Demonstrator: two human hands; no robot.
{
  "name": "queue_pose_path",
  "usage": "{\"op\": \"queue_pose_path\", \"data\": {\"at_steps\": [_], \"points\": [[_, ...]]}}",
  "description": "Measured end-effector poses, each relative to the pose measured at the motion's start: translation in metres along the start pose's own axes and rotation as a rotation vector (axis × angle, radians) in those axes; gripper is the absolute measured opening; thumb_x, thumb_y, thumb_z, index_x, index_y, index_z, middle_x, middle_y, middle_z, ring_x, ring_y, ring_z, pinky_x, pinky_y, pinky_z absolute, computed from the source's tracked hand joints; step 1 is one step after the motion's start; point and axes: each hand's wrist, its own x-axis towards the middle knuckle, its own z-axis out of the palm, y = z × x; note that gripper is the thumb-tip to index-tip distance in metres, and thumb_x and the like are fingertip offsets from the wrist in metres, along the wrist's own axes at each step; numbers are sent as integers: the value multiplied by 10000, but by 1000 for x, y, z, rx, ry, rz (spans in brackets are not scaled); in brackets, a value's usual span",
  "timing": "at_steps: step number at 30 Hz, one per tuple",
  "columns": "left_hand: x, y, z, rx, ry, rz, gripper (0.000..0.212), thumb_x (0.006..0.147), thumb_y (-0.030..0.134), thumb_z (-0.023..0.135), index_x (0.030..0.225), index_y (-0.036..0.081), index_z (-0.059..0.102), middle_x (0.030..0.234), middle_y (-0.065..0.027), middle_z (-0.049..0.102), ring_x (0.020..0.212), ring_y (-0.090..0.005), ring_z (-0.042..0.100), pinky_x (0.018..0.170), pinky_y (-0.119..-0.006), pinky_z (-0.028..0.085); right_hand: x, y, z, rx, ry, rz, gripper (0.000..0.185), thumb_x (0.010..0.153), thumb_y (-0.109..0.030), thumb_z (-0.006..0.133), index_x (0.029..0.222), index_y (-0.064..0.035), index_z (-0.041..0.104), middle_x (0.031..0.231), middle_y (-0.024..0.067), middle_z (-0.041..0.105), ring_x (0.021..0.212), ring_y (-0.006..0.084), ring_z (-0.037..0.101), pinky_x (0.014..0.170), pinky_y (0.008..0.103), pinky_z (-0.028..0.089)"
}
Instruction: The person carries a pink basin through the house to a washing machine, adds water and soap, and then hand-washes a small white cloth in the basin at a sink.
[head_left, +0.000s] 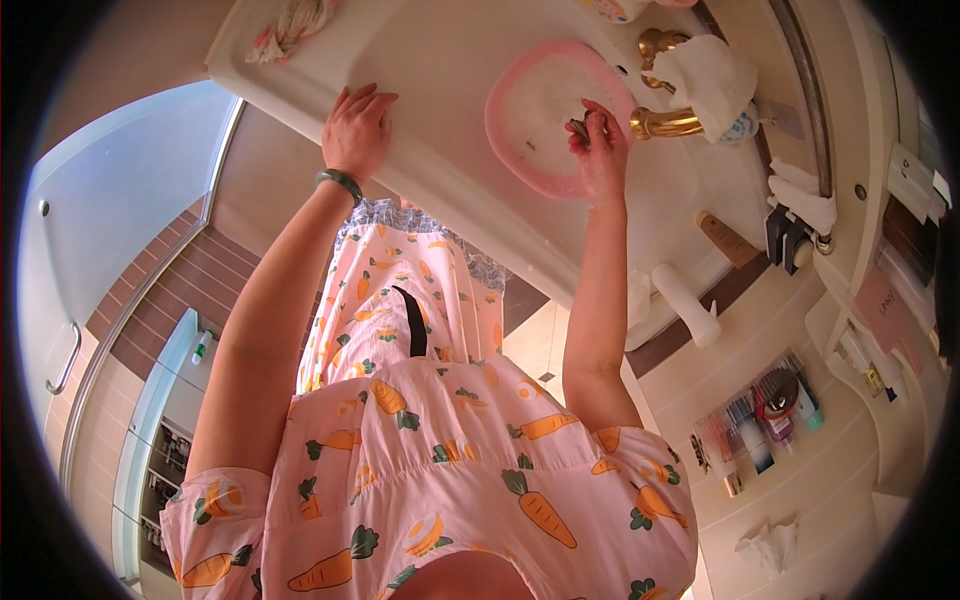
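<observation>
My left hand (358, 129), a dark green bangle (341, 185) at its wrist, rests on the front rim of the white sink (442, 187), holding nothing, fingers slightly apart. My right hand (604, 146) is over the right side of a pink-rimmed plastic basin (517, 161) and pinches a small dark object (579, 129) that I cannot identify. Cloudy, whitish liquid fills the basin, with a small dark bit (530, 145) in it. Close to my right hand, the spout of a gold-coloured faucet (664, 124) points at the basin's rim.
A white cloth (705, 75) drapes over the faucet. A crumpled, stained cloth (292, 30) lies at the sink's far left. On the right are a brown tube (726, 238), a white pump bottle (684, 304) and a clear organiser (750, 412) with toiletries. A glass door (120, 187) stands at left.
</observation>
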Motion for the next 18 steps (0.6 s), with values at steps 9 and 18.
{"op": "queue_pose_path", "data": {"at_steps": [9,18], "points": [[-1,0,-1,7,-18,6,188,834,96,565,980,138,676,1014,-52,682,1113,-212,579,1056,-412,387,-12,-11,22,-70,36,14,236,904,-71,608,1119,27,597,983,103,660,799,142,658,722,257,569],[-1,-1,1,8,-20,11,196,840,104,556,994,140,671,1026,-54,679,1112,-216,579,1056,-415,386,-14,-13,28,169,-89,28,283,898,2,577,1177,43,551,1046,132,633,927,203,644,864,307,555]]}}
